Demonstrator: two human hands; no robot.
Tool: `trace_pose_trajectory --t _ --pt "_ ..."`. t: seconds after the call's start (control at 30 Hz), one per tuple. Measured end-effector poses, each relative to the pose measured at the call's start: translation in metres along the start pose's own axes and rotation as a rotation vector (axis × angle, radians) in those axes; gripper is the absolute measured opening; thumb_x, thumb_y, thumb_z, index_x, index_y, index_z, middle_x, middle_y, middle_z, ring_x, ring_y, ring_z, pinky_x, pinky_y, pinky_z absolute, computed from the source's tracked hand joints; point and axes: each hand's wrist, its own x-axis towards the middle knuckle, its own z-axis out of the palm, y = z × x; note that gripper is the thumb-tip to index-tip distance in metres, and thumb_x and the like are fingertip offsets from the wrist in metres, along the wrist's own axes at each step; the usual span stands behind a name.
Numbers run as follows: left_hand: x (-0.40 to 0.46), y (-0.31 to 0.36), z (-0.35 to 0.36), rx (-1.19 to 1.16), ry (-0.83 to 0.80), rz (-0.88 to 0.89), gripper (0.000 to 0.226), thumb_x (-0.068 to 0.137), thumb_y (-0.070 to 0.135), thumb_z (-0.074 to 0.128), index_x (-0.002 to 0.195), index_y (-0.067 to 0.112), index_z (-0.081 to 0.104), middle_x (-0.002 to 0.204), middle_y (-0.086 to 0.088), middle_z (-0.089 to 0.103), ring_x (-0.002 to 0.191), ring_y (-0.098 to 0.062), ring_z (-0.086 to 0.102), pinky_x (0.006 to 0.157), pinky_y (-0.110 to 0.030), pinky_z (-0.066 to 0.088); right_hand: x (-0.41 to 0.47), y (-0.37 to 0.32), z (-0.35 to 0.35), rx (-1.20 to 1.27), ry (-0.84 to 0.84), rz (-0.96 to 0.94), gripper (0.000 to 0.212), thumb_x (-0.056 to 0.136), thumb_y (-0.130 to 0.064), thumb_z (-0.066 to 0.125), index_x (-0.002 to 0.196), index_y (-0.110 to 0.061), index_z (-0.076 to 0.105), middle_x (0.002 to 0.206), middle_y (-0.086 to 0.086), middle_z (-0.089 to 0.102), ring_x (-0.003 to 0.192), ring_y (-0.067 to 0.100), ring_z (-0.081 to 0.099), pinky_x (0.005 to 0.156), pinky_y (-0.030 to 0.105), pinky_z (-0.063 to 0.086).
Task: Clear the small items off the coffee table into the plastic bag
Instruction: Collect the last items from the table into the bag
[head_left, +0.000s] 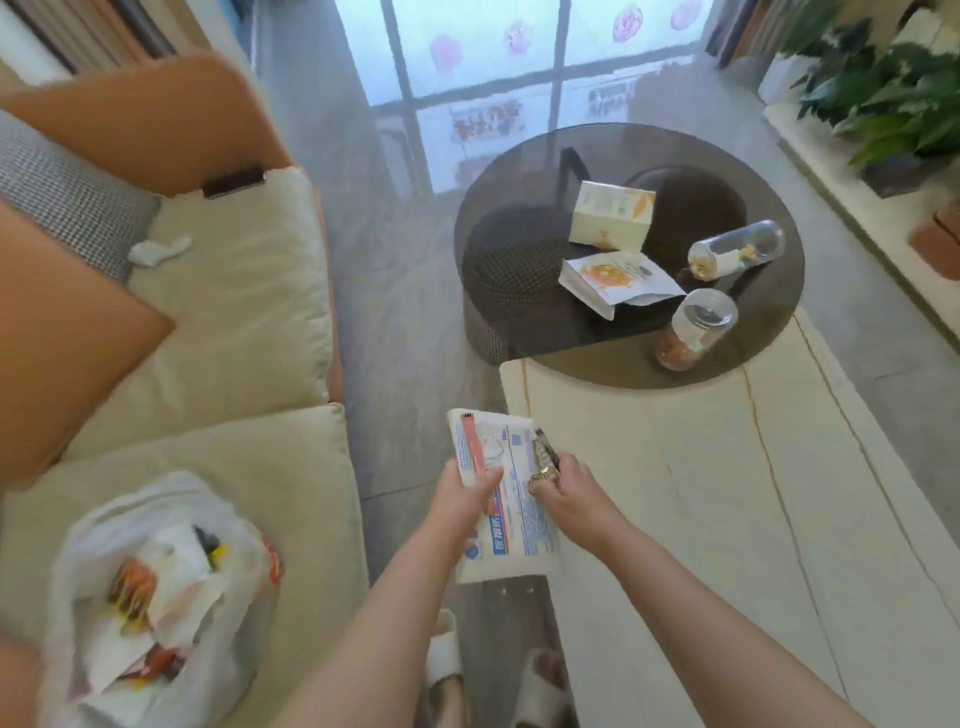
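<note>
My left hand (465, 493) grips a white packet with blue and red print (511, 525) at the near left corner of the pale marble coffee table (727, 493). My right hand (563, 486) holds a small gold and dark object (543, 457) against the same packet. A translucent plastic bag (150, 587), partly filled with wrappers, sits open on the sofa cushion at lower left. On the round smoked-glass table (519, 343) beyond lie a cream box (613, 221), a flat orange-printed packet (618, 280) and two clear jars (735, 249) (696, 330) on their sides.
A cream sofa (234, 322) with orange cushions runs along the left; a white sock (158, 251) and a dark phone (234, 182) lie on it. Potted plants (883, 93) stand on a ledge at right. My slippered feet (444, 660) are between sofa and table.
</note>
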Motion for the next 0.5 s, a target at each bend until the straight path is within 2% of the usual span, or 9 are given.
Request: trace_pose_trajectory --t 0.13,0.27,0.37,0.43,0.5 --pt "-0.028 -0.018 -0.086 -0.109 0.146 -0.047 0.039 0.075 0.033 0.069 0.107 0.016 0.053 0.080 -0.015 0.063 0.080 -0.032 0.065 0.083 -0.059 0.051 -0.021 -0.075 0.057 -0.074 -0.114 -0.099 0.036 0.085 -0.027 0.048 0.118 -0.013 0.050 0.111 0.007 0.058 0.092 0.018 0.062 0.080 0.037 0.055" --pt "-0.063 -0.047 -0.171 -0.201 0.287 -0.086 0.039 0.074 0.022 0.075 0.106 0.010 0.057 0.085 -0.013 0.070 0.067 -0.027 0.065 0.082 -0.052 0.057 -0.047 -0.135 0.125 -0.192 -0.255 -0.166 0.035 0.086 -0.024 0.050 0.120 -0.014 0.049 0.109 0.004 0.062 0.094 0.019 0.063 0.080 0.035 0.053" --pt "-0.088 -0.077 -0.231 -0.283 0.394 -0.135 0.027 0.081 0.014 0.074 0.098 0.013 0.053 0.088 -0.006 0.068 0.077 -0.027 0.066 0.083 -0.045 0.057 -0.060 -0.168 0.186 -0.289 -0.340 -0.183 0.036 0.089 -0.024 0.049 0.123 -0.013 0.047 0.110 0.004 0.061 0.097 0.022 0.060 0.079 0.031 0.047" --pt "-0.095 -0.102 -0.268 -0.327 0.447 -0.179 0.038 0.079 0.020 0.076 0.105 0.014 0.048 0.096 -0.004 0.066 0.083 -0.023 0.067 0.083 -0.042 0.057 -0.066 -0.185 0.227 -0.336 -0.396 -0.184 0.035 0.092 -0.024 0.046 0.125 -0.013 0.046 0.110 0.005 0.060 0.097 0.022 0.057 0.078 0.030 0.043" --pt "-0.102 -0.124 -0.303 -0.350 0.514 -0.228 0.050 0.079 0.023 0.075 0.115 0.012 0.042 0.100 -0.002 0.063 0.076 -0.016 0.064 0.075 -0.035 0.056 -0.071 -0.199 0.267 -0.331 -0.442 -0.158 0.036 0.093 -0.023 0.046 0.128 -0.011 0.043 0.108 0.005 0.056 0.094 0.021 0.053 0.075 0.028 0.038"
